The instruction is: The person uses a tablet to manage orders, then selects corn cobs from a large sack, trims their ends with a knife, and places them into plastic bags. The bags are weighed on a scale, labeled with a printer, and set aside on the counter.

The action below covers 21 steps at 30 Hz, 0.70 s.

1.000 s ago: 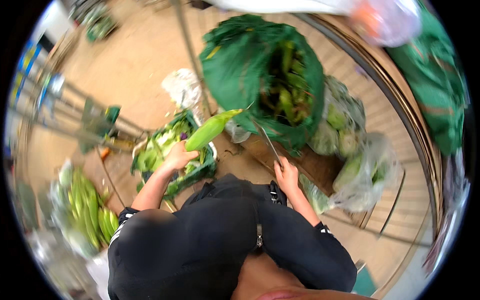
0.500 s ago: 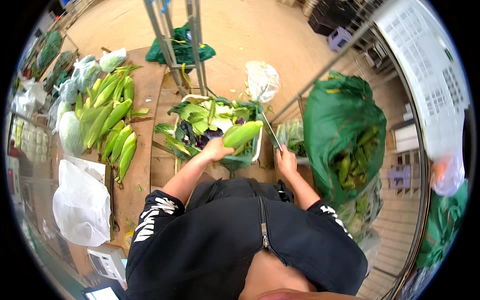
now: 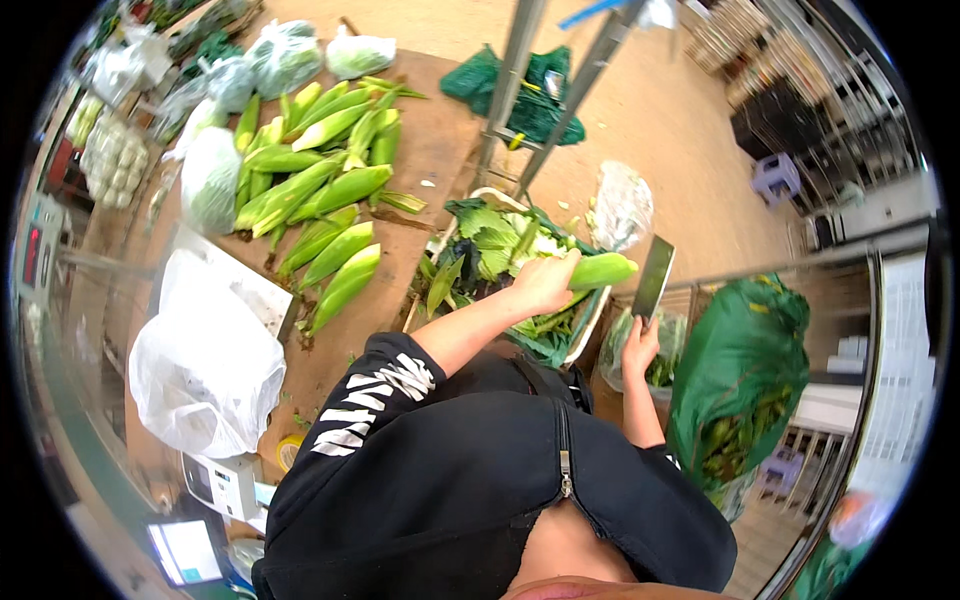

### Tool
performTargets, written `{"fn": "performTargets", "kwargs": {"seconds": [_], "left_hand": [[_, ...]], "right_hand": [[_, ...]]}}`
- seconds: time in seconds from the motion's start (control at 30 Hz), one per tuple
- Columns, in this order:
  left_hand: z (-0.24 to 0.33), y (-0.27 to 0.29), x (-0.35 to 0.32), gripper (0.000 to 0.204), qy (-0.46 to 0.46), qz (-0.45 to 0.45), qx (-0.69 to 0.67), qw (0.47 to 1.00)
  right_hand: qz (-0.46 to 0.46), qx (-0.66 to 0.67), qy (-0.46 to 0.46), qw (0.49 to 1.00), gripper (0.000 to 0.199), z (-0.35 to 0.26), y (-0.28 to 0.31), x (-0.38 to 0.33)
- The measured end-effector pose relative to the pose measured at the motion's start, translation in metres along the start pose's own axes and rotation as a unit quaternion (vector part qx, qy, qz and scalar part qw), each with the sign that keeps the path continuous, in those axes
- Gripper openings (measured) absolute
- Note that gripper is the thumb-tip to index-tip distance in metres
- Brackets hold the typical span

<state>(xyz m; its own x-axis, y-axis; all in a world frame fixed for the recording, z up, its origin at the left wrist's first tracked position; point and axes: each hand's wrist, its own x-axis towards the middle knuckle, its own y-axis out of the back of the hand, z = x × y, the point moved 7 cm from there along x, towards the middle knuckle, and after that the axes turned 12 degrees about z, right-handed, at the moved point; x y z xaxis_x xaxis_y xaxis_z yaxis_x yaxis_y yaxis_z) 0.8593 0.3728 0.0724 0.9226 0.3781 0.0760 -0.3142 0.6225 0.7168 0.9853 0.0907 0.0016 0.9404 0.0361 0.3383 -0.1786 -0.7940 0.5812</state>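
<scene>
My left hand (image 3: 546, 284) is closed round one end of an ear of corn (image 3: 604, 271) in its green husk. The ear points to the right, above a crate (image 3: 590, 325) of leafy trimmings and cabbage leaves (image 3: 492, 245). In my right hand (image 3: 640, 345) is the handle of a cleaver (image 3: 654, 278). Its broad blade stands up just right of the ear's tip, apart from it. Several more husked ears (image 3: 320, 170) lie piled on the wooden table (image 3: 440, 90) at the left.
Bagged vegetables (image 3: 210, 180), a white plastic bag (image 3: 205, 360) and a scale (image 3: 222, 485) are on the left. A metal post (image 3: 510, 90) rises behind the crate. Right of my right hand stands a large green sack (image 3: 745, 350); a clear bag (image 3: 622, 205) lies on the floor beyond.
My view has swung left, so the scene sits farther right. The cleaver blade has turned more upright, showing its flat side. My left hand still grips the ear.
</scene>
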Motion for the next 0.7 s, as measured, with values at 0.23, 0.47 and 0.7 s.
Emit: {"fn": "performTargets", "kwargs": {"seconds": [0.23,0.47,0.7], "left_hand": [[-0.152,0.086,-0.111,0.055,0.253,0.213,-0.229,0.916],[-0.194,0.154,-0.254,0.035,0.407,0.455,-0.323,0.724],[-0.161,0.128,-0.349,0.031,0.543,0.498,-0.357,0.574]], "right_hand": [[-0.229,-0.117,0.172,0.951,0.049,-0.069,-0.105,-0.031],[-0.272,-0.04,0.367,0.889,0.054,-0.227,-0.355,-0.058],[-0.277,-0.031,0.465,0.84,0.055,-0.318,-0.457,-0.103]]}}
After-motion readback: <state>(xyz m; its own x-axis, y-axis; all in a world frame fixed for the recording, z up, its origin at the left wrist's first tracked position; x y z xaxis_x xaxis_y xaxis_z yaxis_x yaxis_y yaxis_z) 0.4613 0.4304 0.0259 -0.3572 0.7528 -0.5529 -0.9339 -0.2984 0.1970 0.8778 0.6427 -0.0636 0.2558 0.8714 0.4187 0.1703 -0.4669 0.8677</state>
